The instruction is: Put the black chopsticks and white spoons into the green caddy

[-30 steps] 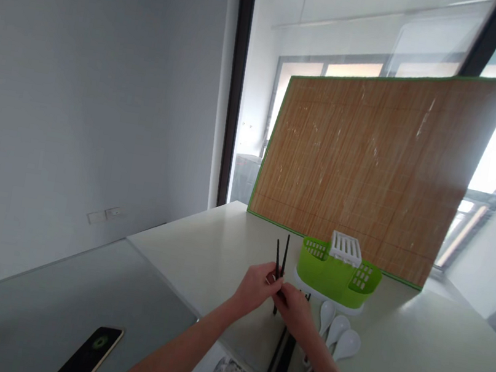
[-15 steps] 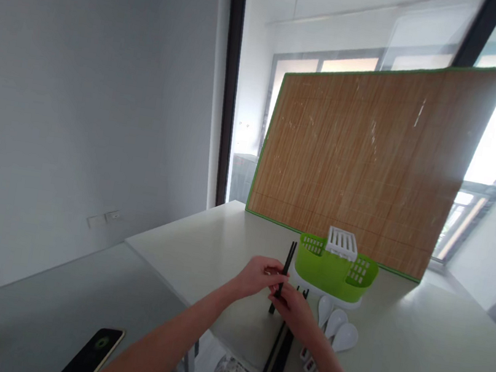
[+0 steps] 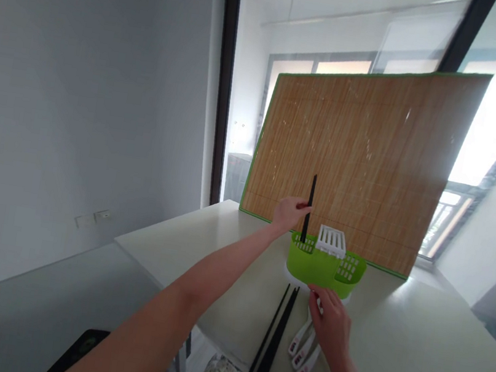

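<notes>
My left hand [image 3: 291, 212] is closed around a pair of black chopsticks [image 3: 312, 189], pinched upright. Their lower ends dip into the left compartment of the green cutlery holder [image 3: 313, 267]. In front of the holder hovers my right hand [image 3: 329, 319], holding nothing, fingers loosely bent and slightly apart. Beneath it lie white spoons [image 3: 305, 350], their bowls largely hidden by the hand. More black chopsticks [image 3: 274, 345] lie on the table to the left of the spoons.
A white slatted lid [image 3: 332, 241] tops the holder's middle part. Behind it a bamboo mat [image 3: 346, 151] with green edging leans upright on the white table [image 3: 193, 240]. A dark phone [image 3: 77, 350] lies at lower left, partly behind my left arm.
My left hand has carried the chopsticks up and away from me, into the holder's left compartment. My right hand has let go of them and shifted right, over the spoons.
</notes>
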Tool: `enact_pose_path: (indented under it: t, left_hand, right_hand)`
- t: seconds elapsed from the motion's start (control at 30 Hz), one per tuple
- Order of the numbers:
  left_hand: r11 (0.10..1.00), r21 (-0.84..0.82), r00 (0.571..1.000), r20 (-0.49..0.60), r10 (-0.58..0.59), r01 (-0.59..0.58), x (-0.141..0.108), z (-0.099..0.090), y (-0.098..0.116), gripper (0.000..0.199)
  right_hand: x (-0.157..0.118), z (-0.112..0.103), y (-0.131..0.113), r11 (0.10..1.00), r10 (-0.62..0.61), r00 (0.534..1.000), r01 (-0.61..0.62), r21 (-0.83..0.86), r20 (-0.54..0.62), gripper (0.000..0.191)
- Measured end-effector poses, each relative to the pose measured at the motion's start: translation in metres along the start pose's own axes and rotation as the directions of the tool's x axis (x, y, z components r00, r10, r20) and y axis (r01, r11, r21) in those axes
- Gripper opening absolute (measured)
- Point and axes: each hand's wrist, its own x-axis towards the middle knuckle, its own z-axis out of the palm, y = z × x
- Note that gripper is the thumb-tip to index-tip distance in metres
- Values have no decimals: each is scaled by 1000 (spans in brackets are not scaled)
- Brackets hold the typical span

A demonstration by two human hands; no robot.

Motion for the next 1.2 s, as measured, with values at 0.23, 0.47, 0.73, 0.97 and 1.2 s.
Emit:
enact_pose_path:
  t: [0.23,0.47,0.73,0.97,1.2]
  left_hand:
    - [972,224,962,243,-125,70,-6,68,-29,25]
    - [957,273,945,274,-178,101,-9,83,-36,23]
    - [968,235,986,115,-118,88,-48,44,-26,41]
    - [947,296,947,250,-203,124,-177,-4,-30,26]
    - [890,452,891,379,-250,57,-245,1,-37,41]
  right_hand:
    - [-20,-2,5,991,-10,1000,6,-130,-23,24]
    - [-19,2,3,988,1,1000,1,-153,16,24]
    - [-21,1,6,991,68,996,-74,-112,-59,25]
    - [-19,5,1,994,72,997,-74,-79,-25,26]
    - [-21,7,-1,994,36,999,-35,-102,10,27]
